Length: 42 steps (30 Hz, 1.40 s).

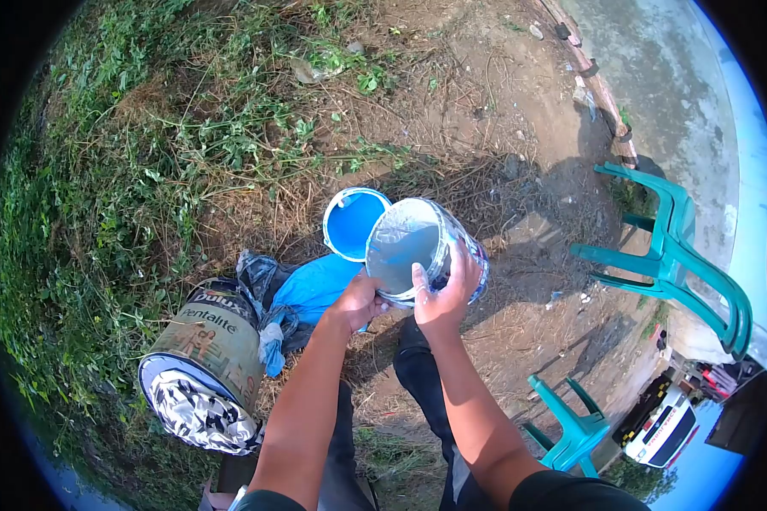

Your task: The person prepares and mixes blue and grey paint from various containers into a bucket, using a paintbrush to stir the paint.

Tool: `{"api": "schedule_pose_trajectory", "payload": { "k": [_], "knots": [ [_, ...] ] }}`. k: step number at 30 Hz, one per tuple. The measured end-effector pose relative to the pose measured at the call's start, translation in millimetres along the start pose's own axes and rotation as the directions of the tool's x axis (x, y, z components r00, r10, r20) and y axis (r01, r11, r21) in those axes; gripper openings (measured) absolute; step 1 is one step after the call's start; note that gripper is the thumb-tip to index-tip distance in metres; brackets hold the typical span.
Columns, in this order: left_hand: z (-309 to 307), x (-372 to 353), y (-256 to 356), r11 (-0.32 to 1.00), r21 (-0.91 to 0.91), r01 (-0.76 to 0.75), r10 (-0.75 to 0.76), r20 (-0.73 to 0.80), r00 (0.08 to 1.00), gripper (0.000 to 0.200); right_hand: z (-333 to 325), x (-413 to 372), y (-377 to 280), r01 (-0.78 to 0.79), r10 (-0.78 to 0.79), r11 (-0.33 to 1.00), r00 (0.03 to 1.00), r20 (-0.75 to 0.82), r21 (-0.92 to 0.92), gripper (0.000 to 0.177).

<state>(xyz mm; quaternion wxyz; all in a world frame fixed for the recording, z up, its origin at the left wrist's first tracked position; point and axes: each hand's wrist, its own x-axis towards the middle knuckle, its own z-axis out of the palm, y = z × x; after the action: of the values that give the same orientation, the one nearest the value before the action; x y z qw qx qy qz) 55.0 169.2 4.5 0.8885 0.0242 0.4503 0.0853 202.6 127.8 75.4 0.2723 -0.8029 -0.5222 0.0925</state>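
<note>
Between my hands a white-rimmed paint bucket (409, 247) is tilted, its mouth facing me, with greyish residue on the inside. My left hand (358, 300) grips the lower left of its rim. My right hand (448, 294) has its thumb over the rim and fingers round the printed side; whitish smears show on the thumb. Just left of this bucket, and partly overlapped by it, stands a smaller white pail (354, 223) with bright blue paint inside. A blue plastic bag (315, 285) lies below that pail, close to my left hand.
A large Pentalite paint tub (217, 319) with patterned cloth in its mouth is at lower left. Green plastic chairs (669, 247) and another green chair (571, 426) stand right. Weeds (145, 153) cover the left; a concrete wall (690, 94) runs upper right. A white vehicle (663, 428) is beyond.
</note>
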Motion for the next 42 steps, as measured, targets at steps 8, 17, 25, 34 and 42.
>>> {"api": "schedule_pose_trajectory", "payload": {
  "k": [8,17,25,34,42],
  "knots": [
    [-18,6,4,0.999,-0.001,0.049,-0.049,0.073,0.996,0.05,3,-4,-10,0.0,-0.001,1.0,0.998,0.062,0.011,0.071],
    [-14,0,10,0.998,0.023,0.057,-0.057,0.006,0.998,0.039,-4,-7,-10,0.028,-0.022,0.999,0.981,0.194,-0.031,0.083],
    [-22,4,15,0.988,-0.028,0.153,-0.155,-0.073,0.985,0.018,-2,-7,-19,0.071,-0.065,0.997,0.97,0.236,-0.016,0.085],
    [-25,4,23,0.979,0.023,0.201,-0.198,-0.095,0.976,0.016,4,-5,-23,0.091,-0.086,0.996,0.972,0.219,-0.013,0.082],
    [-21,7,22,0.98,0.04,0.195,-0.188,-0.127,0.974,0.031,3,-4,-28,0.067,-0.06,0.998,0.967,0.249,-0.019,0.082]
  ]
}}
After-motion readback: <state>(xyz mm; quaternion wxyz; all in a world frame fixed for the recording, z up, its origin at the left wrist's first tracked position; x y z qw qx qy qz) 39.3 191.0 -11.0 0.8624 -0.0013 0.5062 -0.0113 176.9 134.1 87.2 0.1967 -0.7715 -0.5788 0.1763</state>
